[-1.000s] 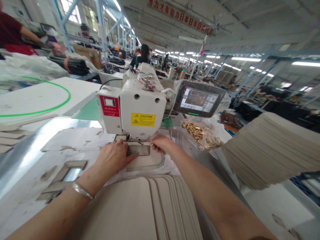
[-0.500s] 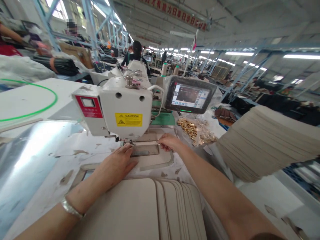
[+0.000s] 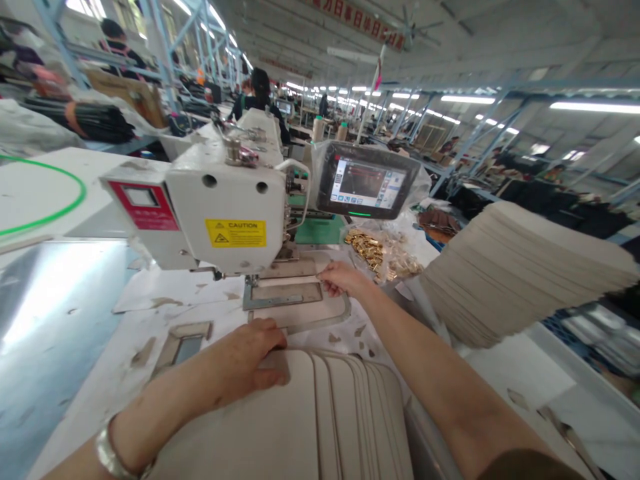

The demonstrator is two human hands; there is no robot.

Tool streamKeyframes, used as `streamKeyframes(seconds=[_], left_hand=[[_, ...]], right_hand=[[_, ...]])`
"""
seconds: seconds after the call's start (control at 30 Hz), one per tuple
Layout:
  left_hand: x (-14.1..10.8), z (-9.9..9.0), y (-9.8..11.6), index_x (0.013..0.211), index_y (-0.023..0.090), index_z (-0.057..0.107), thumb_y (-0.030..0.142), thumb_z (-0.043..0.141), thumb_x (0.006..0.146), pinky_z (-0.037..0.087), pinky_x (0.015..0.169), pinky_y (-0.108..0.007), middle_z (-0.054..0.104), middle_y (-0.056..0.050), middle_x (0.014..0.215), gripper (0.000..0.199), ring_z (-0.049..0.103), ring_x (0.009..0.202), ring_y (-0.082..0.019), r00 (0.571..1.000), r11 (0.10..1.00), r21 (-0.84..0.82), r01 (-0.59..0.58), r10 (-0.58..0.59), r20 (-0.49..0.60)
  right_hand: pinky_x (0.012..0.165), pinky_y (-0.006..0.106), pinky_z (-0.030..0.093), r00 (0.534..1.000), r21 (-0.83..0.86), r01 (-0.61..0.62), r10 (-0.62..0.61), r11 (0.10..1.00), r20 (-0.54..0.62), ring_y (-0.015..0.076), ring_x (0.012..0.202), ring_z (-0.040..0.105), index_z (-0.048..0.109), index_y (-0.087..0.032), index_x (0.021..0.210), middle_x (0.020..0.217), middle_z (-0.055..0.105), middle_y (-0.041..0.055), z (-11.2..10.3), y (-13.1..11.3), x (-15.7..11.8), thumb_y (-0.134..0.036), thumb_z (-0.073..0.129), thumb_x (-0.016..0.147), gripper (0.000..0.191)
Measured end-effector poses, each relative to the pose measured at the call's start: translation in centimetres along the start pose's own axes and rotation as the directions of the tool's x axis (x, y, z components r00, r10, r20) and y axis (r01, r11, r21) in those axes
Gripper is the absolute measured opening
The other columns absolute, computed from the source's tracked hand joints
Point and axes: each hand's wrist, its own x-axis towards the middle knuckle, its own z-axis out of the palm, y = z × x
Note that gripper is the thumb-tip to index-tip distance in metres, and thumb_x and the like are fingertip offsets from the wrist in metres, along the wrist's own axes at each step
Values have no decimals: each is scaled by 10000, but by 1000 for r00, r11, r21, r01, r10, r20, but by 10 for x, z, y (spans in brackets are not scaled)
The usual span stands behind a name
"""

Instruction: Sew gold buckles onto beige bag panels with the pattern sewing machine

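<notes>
My left hand (image 3: 245, 363) rests at the far edge of a stack of beige panels (image 3: 250, 433). Its thumb lies on the top panel, apart from the fingers, which reach past the edge; I see nothing held in it. My right hand (image 3: 340, 279) is closed in a pinch at the right end of a metal clamp frame (image 3: 247, 297). Whatever is between those fingertips is too small to make out. Under the frame lies a beige panel (image 3: 300, 317) with rounded corners, below the head of a white sewing machine (image 3: 225, 213).
A loose rectangular frame (image 3: 207, 330) and fabric scraps lie on the white work surface. Gold metal pieces (image 3: 365, 250) fill a plastic bag beside the control screen (image 3: 367, 183). A tall stack of beige panels (image 3: 520, 273) stands at right. A person (image 3: 260, 93) sits beyond the machine.
My left hand has drawn back from the clamp frame to the near stack's far edge. The right hand keeps its pinch at the frame. The camera view has shifted slightly.
</notes>
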Motion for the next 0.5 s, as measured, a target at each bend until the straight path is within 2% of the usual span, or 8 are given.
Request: streamKeyframes(seconds=[0.13,0.3,0.37,0.5], left_hand=[[-2,-1,8,1011,184,681,280,654,803,470,943,-396,653,-88,1090,231,602,1062,-268,1000,998,57,16,-17,22],[-7,4,26,973,163,668,202,604,832,484,906,-422,666,-104,1062,160,615,1028,-283,999,979,201,26,-21,-27],[-11,7,32,969,163,652,176,558,857,477,911,-434,668,-107,1067,147,614,1026,-282,998,968,248,39,-25,-57],[-18,12,38,955,175,613,161,508,884,469,898,-432,679,-99,1015,127,628,979,-274,992,955,286,78,-47,-116]], right_hand=[[367,158,386,1000,16,20,-20,1000,-22,70,316,490,510,-160,677,426,544,-58,3,-1,-4,-107,562,894,230],[364,156,390,1000,-30,-2,2,1000,-10,82,315,509,499,-168,698,412,544,-59,5,3,-9,-101,549,902,220],[372,151,395,999,-40,34,-34,999,-13,81,325,519,498,-171,718,426,557,-60,7,7,-12,-119,554,910,206],[397,144,399,980,-138,154,-169,978,-107,71,346,525,496,-179,743,453,563,-66,11,15,-17,-144,545,920,186]])
